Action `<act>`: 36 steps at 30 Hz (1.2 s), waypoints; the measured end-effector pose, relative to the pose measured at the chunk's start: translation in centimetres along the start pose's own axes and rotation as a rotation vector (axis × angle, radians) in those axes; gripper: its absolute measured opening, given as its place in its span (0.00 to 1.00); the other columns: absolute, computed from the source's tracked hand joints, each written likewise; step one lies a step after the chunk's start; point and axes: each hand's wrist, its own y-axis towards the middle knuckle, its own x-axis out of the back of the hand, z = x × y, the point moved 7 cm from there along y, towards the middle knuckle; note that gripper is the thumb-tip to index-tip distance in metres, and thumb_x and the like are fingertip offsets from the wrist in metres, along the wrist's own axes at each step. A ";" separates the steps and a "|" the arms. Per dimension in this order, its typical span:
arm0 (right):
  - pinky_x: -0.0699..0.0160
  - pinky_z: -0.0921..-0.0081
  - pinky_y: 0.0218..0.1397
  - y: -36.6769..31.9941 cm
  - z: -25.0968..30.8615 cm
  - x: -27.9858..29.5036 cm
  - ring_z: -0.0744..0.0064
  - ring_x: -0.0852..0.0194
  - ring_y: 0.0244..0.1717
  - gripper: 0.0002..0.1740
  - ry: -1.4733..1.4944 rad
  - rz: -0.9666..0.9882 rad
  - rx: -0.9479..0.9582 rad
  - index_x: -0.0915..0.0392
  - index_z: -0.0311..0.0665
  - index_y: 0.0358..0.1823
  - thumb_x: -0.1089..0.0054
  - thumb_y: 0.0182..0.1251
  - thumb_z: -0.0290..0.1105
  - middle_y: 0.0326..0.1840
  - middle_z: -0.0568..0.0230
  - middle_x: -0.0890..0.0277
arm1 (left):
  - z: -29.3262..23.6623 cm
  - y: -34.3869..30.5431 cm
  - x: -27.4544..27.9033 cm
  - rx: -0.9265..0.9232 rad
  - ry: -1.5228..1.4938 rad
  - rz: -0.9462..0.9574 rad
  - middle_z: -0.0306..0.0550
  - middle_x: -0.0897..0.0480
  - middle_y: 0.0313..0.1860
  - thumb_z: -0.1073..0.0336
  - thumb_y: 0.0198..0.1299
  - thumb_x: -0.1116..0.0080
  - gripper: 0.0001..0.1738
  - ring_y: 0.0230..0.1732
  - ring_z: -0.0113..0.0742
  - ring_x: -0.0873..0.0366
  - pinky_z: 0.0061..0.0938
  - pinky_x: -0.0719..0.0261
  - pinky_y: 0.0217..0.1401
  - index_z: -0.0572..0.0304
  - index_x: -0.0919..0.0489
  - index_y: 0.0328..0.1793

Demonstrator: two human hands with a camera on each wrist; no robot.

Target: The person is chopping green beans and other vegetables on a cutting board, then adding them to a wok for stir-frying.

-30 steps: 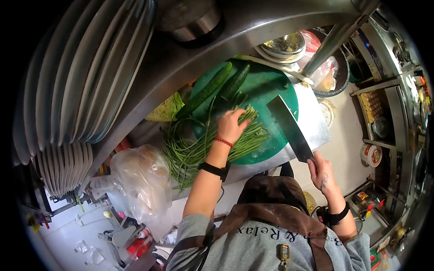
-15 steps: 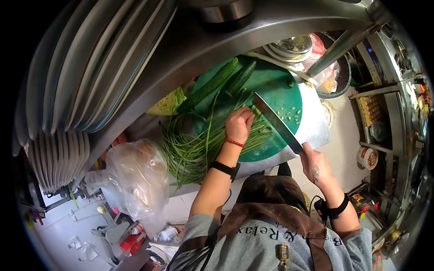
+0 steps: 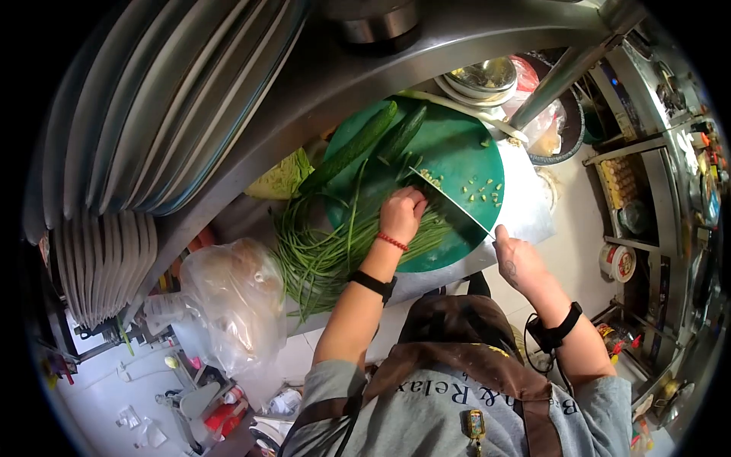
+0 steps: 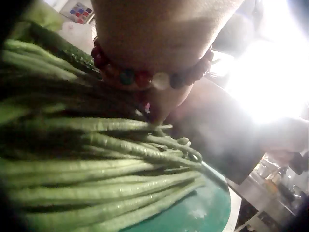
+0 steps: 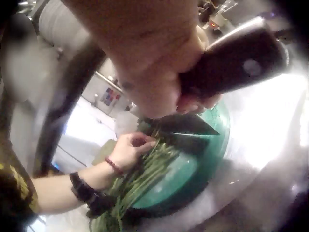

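Note:
Long green beans (image 3: 316, 247) lie in a bundle across the left part of a round green board (image 3: 464, 152). The left hand (image 3: 402, 215), with a red bead bracelet, holds the bundle near its far ends, fingers curled over it. Gripped by its dark handle (image 5: 236, 60), a wide cleaver (image 3: 453, 202) is in the right hand (image 3: 519, 263); its blade stands edge-down beside the left fingers. Small cut pieces (image 3: 483, 190) lie to the right of the blade. In the left wrist view, beans (image 4: 96, 183) extend under the wrist.
Two cucumbers (image 3: 354, 148) and a cabbage piece (image 3: 280, 177) lie at the board's left and back. A clear plastic bag (image 3: 232, 297) sits at left, below stacked plates (image 3: 164, 99). Bowls (image 3: 481, 80) stand behind the board, near a metal post (image 3: 560, 84).
The cleaver has swung left from the board's right side to the bean ends, its blade now upright. More small pieces lie on the board. The left hand stays on the beans.

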 end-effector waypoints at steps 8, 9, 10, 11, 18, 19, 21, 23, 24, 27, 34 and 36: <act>0.32 0.73 0.18 -5.2 -4.8 3.1 0.71 0.31 0.13 0.10 0.781 -0.266 -0.136 0.32 0.35 0.32 0.43 0.70 0.29 0.15 0.62 0.31 | -1.2 2.5 1.5 -0.012 0.028 -0.088 0.55 0.18 0.51 0.74 0.50 0.36 0.14 0.53 0.53 0.21 0.39 0.22 0.55 0.62 0.17 0.45; 0.34 0.75 0.16 -5.9 -5.1 3.1 0.75 0.34 0.12 0.10 0.989 -0.178 -0.226 0.31 0.36 0.32 0.43 0.71 0.31 0.15 0.64 0.32 | -1.2 3.8 0.7 -0.008 0.016 -0.073 0.56 0.19 0.52 0.75 0.50 0.36 0.15 0.53 0.54 0.21 0.39 0.22 0.56 0.62 0.18 0.47; 0.35 0.77 0.15 -6.5 -5.2 2.7 0.79 0.36 0.11 0.10 1.194 -0.089 -0.311 0.30 0.37 0.32 0.43 0.72 0.32 0.15 0.67 0.32 | -1.2 5.1 -0.1 -0.007 0.004 -0.063 0.57 0.20 0.53 0.75 0.50 0.37 0.17 0.53 0.54 0.22 0.40 0.23 0.56 0.62 0.19 0.49; 0.37 0.79 0.14 -7.1 -5.5 1.5 0.81 0.41 0.09 0.08 1.385 -0.068 -0.410 0.29 0.40 0.33 0.43 0.72 0.32 0.15 0.72 0.33 | -1.3 6.1 -1.3 -0.081 0.060 -0.121 0.59 0.20 0.50 0.78 0.49 0.40 0.19 0.51 0.57 0.23 0.42 0.24 0.57 0.62 0.19 0.50; 0.45 0.83 0.09 -8.5 -7.9 -6.2 0.86 0.49 0.06 0.16 2.157 0.085 -0.469 0.29 0.46 0.32 0.54 0.78 0.44 0.12 0.77 0.40 | -2.2 6.8 -6.6 0.026 0.092 0.105 0.59 0.24 0.45 0.80 0.49 0.46 0.13 0.51 0.57 0.26 0.42 0.26 0.57 0.64 0.19 0.42; 0.45 0.84 0.08 -8.7 -8.1 -6.8 0.86 0.49 0.06 0.16 2.251 0.103 -0.464 0.29 0.46 0.32 0.55 0.78 0.44 0.13 0.77 0.40 | -2.9 6.4 -7.0 0.006 0.112 0.127 0.57 0.23 0.47 0.78 0.52 0.43 0.14 0.51 0.54 0.25 0.40 0.25 0.57 0.63 0.19 0.46; 0.45 0.84 0.08 -8.7 -8.6 -7.7 0.87 0.49 0.06 0.16 2.441 0.143 -0.445 0.28 0.46 0.33 0.56 0.79 0.45 0.13 0.77 0.40 | -6.1 5.5 -5.6 0.140 -0.311 -0.047 0.55 0.22 0.48 0.71 0.58 0.41 0.18 0.50 0.49 0.24 0.40 0.25 0.57 0.59 0.22 0.56; 0.46 0.84 0.08 -8.1 -8.5 -8.8 0.87 0.48 0.06 0.17 2.580 0.283 -0.323 0.28 0.46 0.33 0.56 0.79 0.46 0.13 0.77 0.41 | -7.9 3.9 -8.7 0.430 -1.045 -0.106 0.55 0.25 0.56 0.58 0.64 0.42 0.26 0.56 0.45 0.27 0.38 0.30 0.62 0.55 0.30 0.67; 0.46 0.84 0.08 -8.1 -8.2 -8.7 0.87 0.48 0.06 0.17 2.640 0.364 -0.268 0.28 0.46 0.33 0.57 0.79 0.46 0.13 0.77 0.41 | -9.7 2.9 -11.3 0.659 -1.568 -0.079 0.56 0.29 0.63 0.49 0.67 0.44 0.34 0.63 0.44 0.31 0.37 0.34 0.67 0.53 0.37 0.74; 0.47 0.81 0.10 -7.3 -8.2 -7.5 0.85 0.51 0.06 0.18 2.210 0.366 -0.376 0.30 0.46 0.30 0.54 0.78 0.47 0.13 0.76 0.41 | -13.2 2.6 -13.6 0.902 -2.073 -0.087 0.55 0.37 0.74 0.37 0.71 0.61 0.38 0.69 0.46 0.35 0.40 0.39 0.72 0.48 0.45 0.80; 0.46 0.79 0.11 -7.1 -16.3 -4.6 0.82 0.51 0.06 0.15 1.777 0.246 -0.425 0.34 0.48 0.29 0.48 0.75 0.43 0.12 0.75 0.43 | -14.8 8.1 -17.7 0.338 -2.394 -0.065 0.54 0.30 0.71 0.52 0.72 0.60 0.28 0.71 0.50 0.34 0.48 0.38 0.74 0.63 0.33 0.71; 0.45 0.78 0.11 -8.1 -21.7 -4.2 0.80 0.49 0.07 0.12 1.827 0.127 -0.463 0.34 0.46 0.32 0.47 0.74 0.40 0.13 0.74 0.42 | -15.1 12.6 -19.6 0.485 -2.087 -0.226 0.53 0.32 0.73 0.51 0.71 0.55 0.30 0.74 0.46 0.38 0.45 0.41 0.76 0.63 0.34 0.72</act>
